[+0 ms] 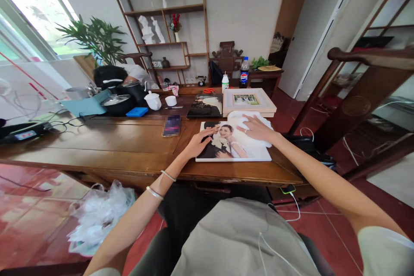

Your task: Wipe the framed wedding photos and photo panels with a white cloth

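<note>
A wedding photo panel (223,148) with a thin white edge lies face up near the front of the wooden table. My left hand (197,143) rests flat on its left side, fingers stretched over the picture. At the panel's upper right, my right hand (257,129) holds a folded white cloth (237,117) down, its fingers spread across the fabric. The cloth covers the panel's upper right corner. Just behind lie a dark photo album (203,107) and a pale box-like frame (271,108) with a small picture in it.
A phone (171,125) lies left of the panel. Farther left are a white teapot (153,101), a cup (171,101), a blue box (137,112) and a dark pot (118,104). Two bottles, one a cola bottle (244,73), stand behind. Across the table a person (132,73) leans down.
</note>
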`<state>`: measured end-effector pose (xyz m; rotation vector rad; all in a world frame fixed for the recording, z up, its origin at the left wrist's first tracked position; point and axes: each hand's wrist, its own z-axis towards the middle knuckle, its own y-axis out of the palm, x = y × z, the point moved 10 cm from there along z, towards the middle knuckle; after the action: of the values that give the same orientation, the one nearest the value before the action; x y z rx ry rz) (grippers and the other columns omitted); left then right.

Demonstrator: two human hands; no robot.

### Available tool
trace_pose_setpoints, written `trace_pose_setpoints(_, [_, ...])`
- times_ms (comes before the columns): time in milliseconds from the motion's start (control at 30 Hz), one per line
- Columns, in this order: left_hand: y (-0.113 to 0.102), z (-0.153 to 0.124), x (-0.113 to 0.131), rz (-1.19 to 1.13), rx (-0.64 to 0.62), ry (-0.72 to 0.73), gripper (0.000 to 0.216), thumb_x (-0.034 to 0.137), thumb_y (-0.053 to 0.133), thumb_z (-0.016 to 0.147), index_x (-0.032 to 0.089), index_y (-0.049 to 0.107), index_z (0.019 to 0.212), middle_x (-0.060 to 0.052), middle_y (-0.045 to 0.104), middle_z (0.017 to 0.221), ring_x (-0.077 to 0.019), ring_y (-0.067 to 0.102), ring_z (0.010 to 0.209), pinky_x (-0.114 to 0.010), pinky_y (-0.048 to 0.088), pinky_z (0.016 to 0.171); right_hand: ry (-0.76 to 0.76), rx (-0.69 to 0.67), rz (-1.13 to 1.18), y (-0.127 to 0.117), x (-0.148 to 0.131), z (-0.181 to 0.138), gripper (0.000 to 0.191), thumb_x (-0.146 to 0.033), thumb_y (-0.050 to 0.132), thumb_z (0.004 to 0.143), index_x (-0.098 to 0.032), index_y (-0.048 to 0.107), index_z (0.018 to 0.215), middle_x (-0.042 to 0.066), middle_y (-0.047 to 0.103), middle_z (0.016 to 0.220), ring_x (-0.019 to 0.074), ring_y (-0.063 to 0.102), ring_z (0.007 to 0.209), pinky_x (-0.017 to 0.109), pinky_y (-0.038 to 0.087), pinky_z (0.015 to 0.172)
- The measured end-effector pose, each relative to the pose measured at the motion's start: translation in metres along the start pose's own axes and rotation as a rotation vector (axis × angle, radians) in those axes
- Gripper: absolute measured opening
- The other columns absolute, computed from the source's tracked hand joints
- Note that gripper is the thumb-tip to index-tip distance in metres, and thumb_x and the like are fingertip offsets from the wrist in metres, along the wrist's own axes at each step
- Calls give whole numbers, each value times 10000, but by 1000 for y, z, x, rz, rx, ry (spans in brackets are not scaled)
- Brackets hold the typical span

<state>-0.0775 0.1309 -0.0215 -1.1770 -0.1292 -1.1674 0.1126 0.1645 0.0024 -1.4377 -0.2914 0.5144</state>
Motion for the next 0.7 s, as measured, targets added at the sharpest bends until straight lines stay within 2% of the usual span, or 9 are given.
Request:
trace_pose_setpoints(67, [0, 0, -1, 1, 4, -3, 395, 317, 439, 914, 207, 583, 1265, -34, 548, 1348, -222, 396, 1342, -429, 275, 1146, 5, 5, 10, -1, 0, 1, 615, -542, 272, 941, -106, 552, 1271, 190, 357, 1486, 328, 258, 1405, 530, 169, 1129])
trace_pose_setpoints(133, [-1, 0, -2, 0, 12, -3, 395, 312, 439, 913, 212, 582, 1267, -32, 543, 1354, -219, 399, 1340, -421, 279, 1146, -46, 5, 12, -2, -12, -9, 553, -497, 288, 951, -124, 588, 1227, 180, 417, 1453, 323, 284, 1396, 529, 186, 1124])
trace_pose_setpoints(267, [0, 1, -3, 3, 14, -5, 397, 314, 437, 913, 200, 585, 1263, -42, 543, 1353, -217, 413, 1330, -410, 284, 1144, -208, -22, 20, -7, -60, -61, 346, -332, 399, 938, -155, 688, 1005, 165, 625, 1244, 311, 315, 1384, 557, 206, 1111])
trace_pose_setpoints(300, [0, 1, -4, 5, 16, -9, 397, 318, 441, 910, 199, 588, 1260, -43, 544, 1352, -219, 414, 1329, -413, 286, 1143, -248, -29, 20, -9, -74, -77, 293, -269, 430, 917, -155, 697, 961, 166, 636, 1223, 310, 308, 1387, 563, 211, 1107])
trace_pose_setpoints(400, [0, 1, -4, 6, 19, -10, 396, 325, 446, 907, 203, 593, 1253, -41, 550, 1345, -221, 421, 1324, -417, 285, 1143, -363, -23, 20, -14, -109, -118, 196, -145, 500, 830, -134, 696, 818, 182, 511, 1375, 319, 288, 1394, 566, 205, 1113])
trace_pose_setpoints(467, [0, 1, -3, 4, 12, -3, 399, 325, 443, 908, 201, 590, 1257, -41, 550, 1345, -221, 421, 1324, -417, 281, 1145, -395, -16, 29, -16, -119, -130, 181, -149, 515, 820, -137, 684, 759, 163, 423, 1453, 320, 269, 1401, 561, 198, 1120])
trace_pose_setpoints(567, [0, 1, -3, 6, 9, -7, 400, 319, 439, 910, 202, 586, 1263, -41, 542, 1354, -223, 416, 1328, -423, 280, 1146, -344, 4, 23, -15, -106, -114, 271, -287, 492, 886, -135, 681, 764, 183, 423, 1448, 314, 301, 1388, 537, 217, 1123])
trace_pose_setpoints(633, [0, 1, -3, 4, 10, -4, 398, 314, 435, 910, 204, 587, 1261, -40, 541, 1354, -221, 411, 1332, -426, 278, 1147, -283, 10, -2, -13, -84, -87, 361, -391, 460, 910, -121, 686, 832, 213, 442, 1425, 317, 352, 1361, 514, 244, 1116])
trace_pose_setpoints(700, [0, 1, -2, -2, 3, 10, 400, 311, 428, 913, 203, 583, 1265, -41, 542, 1354, -215, 406, 1336, -428, 271, 1150, -249, -5, -18, -10, -62, -55, 391, -414, 429, 920, -118, 681, 966, 190, 453, 1423, 319, 395, 1332, 482, 280, 1101])
